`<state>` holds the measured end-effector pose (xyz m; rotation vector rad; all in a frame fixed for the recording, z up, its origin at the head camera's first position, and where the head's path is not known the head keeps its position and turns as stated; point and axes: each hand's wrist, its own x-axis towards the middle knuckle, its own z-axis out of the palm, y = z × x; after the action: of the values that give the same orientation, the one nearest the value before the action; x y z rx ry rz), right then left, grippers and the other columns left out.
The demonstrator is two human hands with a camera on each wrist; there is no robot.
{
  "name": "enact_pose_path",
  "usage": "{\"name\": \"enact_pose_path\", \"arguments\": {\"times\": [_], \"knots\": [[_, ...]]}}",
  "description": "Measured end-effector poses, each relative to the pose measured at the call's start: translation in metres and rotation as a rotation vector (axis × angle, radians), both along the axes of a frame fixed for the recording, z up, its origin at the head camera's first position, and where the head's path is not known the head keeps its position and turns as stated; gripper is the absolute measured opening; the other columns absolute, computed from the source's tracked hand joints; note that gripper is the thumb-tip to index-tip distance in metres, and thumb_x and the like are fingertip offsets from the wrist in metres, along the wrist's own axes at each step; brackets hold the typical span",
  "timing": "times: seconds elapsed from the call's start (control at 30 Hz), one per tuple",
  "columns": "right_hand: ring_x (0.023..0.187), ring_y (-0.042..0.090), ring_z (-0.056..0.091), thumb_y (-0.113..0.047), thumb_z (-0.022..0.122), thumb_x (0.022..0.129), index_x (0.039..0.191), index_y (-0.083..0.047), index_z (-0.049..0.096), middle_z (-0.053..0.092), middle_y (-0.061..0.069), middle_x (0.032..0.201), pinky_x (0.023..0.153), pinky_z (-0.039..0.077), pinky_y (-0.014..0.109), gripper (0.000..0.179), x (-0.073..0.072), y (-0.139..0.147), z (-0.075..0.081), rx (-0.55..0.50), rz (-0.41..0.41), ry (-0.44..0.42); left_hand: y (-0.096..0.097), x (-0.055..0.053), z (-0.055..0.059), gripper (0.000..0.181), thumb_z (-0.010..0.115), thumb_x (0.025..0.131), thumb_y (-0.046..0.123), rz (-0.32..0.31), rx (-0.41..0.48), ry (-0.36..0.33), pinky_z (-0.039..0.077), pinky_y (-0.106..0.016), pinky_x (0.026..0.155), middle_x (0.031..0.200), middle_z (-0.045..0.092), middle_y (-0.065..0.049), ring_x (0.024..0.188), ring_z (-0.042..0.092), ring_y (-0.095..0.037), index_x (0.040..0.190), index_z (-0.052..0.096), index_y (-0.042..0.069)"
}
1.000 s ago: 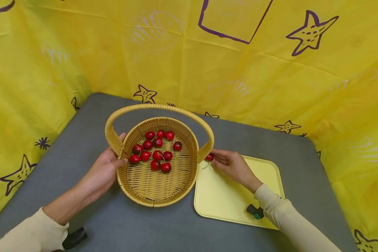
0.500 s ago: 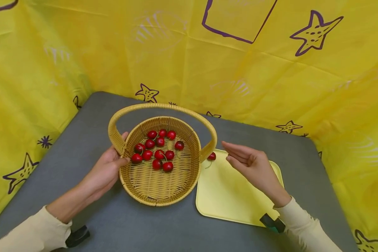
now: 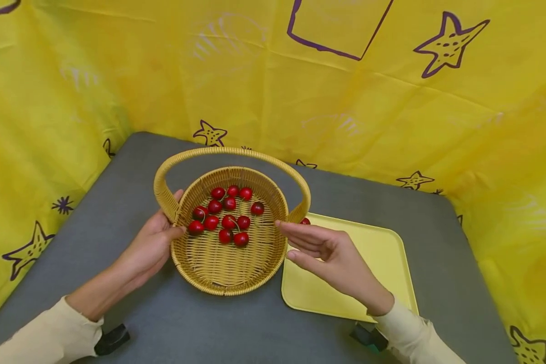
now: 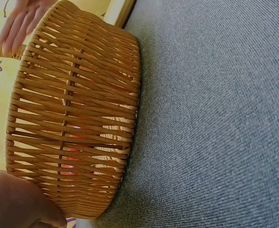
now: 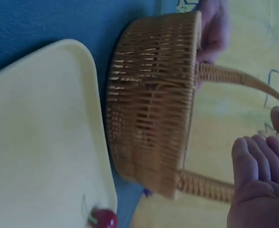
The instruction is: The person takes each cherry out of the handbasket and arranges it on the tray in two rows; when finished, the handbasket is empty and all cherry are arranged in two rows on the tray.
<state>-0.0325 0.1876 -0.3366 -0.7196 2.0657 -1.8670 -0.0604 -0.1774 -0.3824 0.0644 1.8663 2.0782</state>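
R grip (image 3: 338, 260), fingers spread & nothing held, has just been moved L from over tray (image 3: 382, 253) to above basket's (image 3: 229, 265) R rim; basket's L rim is pinched by L grip (image 3: 152, 242). Most cherries (image 3: 241, 239) are inside basket; 1 stray cherry (image 3: 305, 221), on tray R of basket, apparently isn't yet dealt w/.

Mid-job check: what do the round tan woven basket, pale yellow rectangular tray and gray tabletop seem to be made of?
Round tan woven basket: wicker or plastic imitation, slightly glossy; strands interlace with gaps between.
Pale yellow rectangular tray: probably plastic, smooth, with a raised rim.
Gray tabletop: likely fabric-covered, matte; left wrist view shows a fine weave.
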Motion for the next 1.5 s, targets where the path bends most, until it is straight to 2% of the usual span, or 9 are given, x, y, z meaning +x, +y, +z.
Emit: {"name": "enact_pose_path", "arguments": {"times": [0.17, 0.27, 0.43, 0.57, 0.7, 0.93, 1.13, 1.5], "knots": [[0.141, 0.028, 0.056, -0.002, 0.073, 0.098, 0.149, -0.014, 0.062, 0.061, 0.006, 0.152, 0.111, 0.048, 0.044, 0.054, -0.024, -0.034, -0.013, 0.011, 0.086, -0.029, -0.001, 0.000, -0.004, 0.089, 0.037, 0.102, -0.012, 0.006, 0.017, -0.016, 0.004, -0.053, 0.128, 0.177, -0.016, 0.003, 0.161, -0.007, -0.023, 0.170, -0.011, 0.018], [0.140, 0.023, 0.057, -0.007, 0.075, 0.097, 0.149, -0.015, 0.062, 0.063, -0.002, 0.150, 0.111, 0.049, 0.042, 0.054, -0.033, -0.047, -0.019, 0.067, 0.104, -0.038, 0.001, 0.000, -0.005, 0.089, 0.038, 0.101, -0.012, 0.002, 0.020, -0.012, 0.005, -0.053, 0.128, 0.177, -0.014, 0.003, 0.161, -0.005, -0.023, 0.170, -0.010, 0.018], [0.138, 0.026, 0.059, -0.011, 0.078, 0.096, 0.149, -0.012, 0.062, 0.062, 0.001, 0.150, 0.109, 0.051, 0.042, 0.056, -0.041, -0.067, -0.026, 0.179, 0.136, -0.008, 0.002, -0.001, -0.005, 0.090, 0.038, 0.100, -0.013, 0.004, 0.025, 0.001, 0.005, -0.053, 0.128, 0.177, -0.013, 0.003, 0.161, -0.005, -0.023, 0.170, -0.010, 0.016], [0.135, 0.027, 0.061, -0.013, 0.078, 0.096, 0.148, -0.009, 0.062, 0.063, 0.006, 0.149, 0.107, 0.053, 0.035, 0.055, -0.048, -0.083, -0.029, 0.235, 0.159, 0.031, 0.002, -0.003, -0.005, 0.090, 0.038, 0.099, -0.014, 0.016, 0.034, 0.007, 0.002, -0.052, 0.129, 0.178, -0.014, 0.002, 0.161, -0.006, -0.021, 0.170, -0.010, 0.016], [0.133, 0.027, 0.063, -0.014, 0.077, 0.097, 0.147, -0.005, 0.063, 0.064, 0.012, 0.147, 0.106, 0.053, 0.033, 0.053, -0.056, -0.096, -0.032, 0.261, 0.164, 0.053, 0.001, -0.003, -0.004, 0.090, 0.038, 0.099, -0.014, 0.019, 0.033, 0.009, 0.000, -0.051, 0.129, 0.178, -0.013, 0.002, 0.161, -0.007, -0.019, 0.170, -0.009, 0.016], [0.130, 0.027, 0.065, -0.016, 0.076, 0.098, 0.146, -0.004, 0.063, 0.066, 0.013, 0.144, 0.103, 0.053, 0.025, 0.051, -0.068, -0.113, -0.039, 0.320, 0.149, 0.096, -0.001, -0.003, -0.003, 0.088, 0.037, 0.100, -0.013, 0.016, 0.032, 0.010, 0.000, -0.051, 0.129, 0.178, -0.012, 0.003, 0.161, -0.007, -0.020, 0.170, -0.009, 0.015], [0.130, 0.026, 0.065, -0.013, 0.077, 0.098, 0.145, -0.004, 0.064, 0.066, 0.010, 0.144, 0.103, 0.054, 0.027, 0.050, -0.075, -0.121, -0.045, 0.350, 0.103, 0.073, 0.000, -0.003, -0.002, 0.088, 0.036, 0.100, -0.012, 0.013, 0.044, -0.001, 0.000, -0.050, 0.129, 0.177, -0.013, 0.004, 0.161, -0.006, -0.019, 0.170, -0.010, 0.014], [0.130, 0.019, 0.065, -0.010, 0.077, 0.097, 0.144, -0.005, 0.066, 0.068, 0.009, 0.142, 0.103, 0.053, 0.026, 0.048, -0.083, -0.137, -0.053, 0.386, 0.115, 0.057, -0.001, 0.001, -0.001, 0.086, 0.035, 0.101, -0.012, 0.014, 0.053, -0.003, 0.003, -0.052, 0.129, 0.178, -0.011, 0.002, 0.161, -0.003, -0.021, 0.170, -0.010, 0.014]]}}
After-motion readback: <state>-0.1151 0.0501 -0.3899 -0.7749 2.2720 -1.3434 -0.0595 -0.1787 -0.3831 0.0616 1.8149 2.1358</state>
